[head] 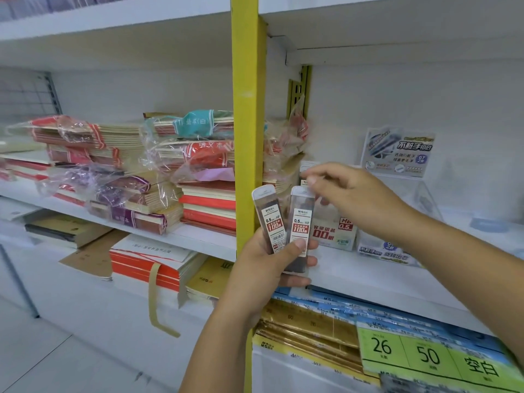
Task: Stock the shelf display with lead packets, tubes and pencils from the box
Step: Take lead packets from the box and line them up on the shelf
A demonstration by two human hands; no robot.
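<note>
Head view: left hand (pixel 263 262) grips two 0.5 HB lead packets (pixel 270 219) upright and fanned, in front of yellow post (pixel 246 109). Right hand (pixel 348 194) hovers just above them, fingertips (pixel 310 180) pinched together; can't tell what they grip. White display box (pixel 334 231) sits on shelf (pixel 368 276) behind. Notebook stacks (pixel 198 171) at left.

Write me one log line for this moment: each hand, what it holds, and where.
left hand: holds two lead tubes upright | right hand: pinches a tube top | place: before display box on shelf
</note>
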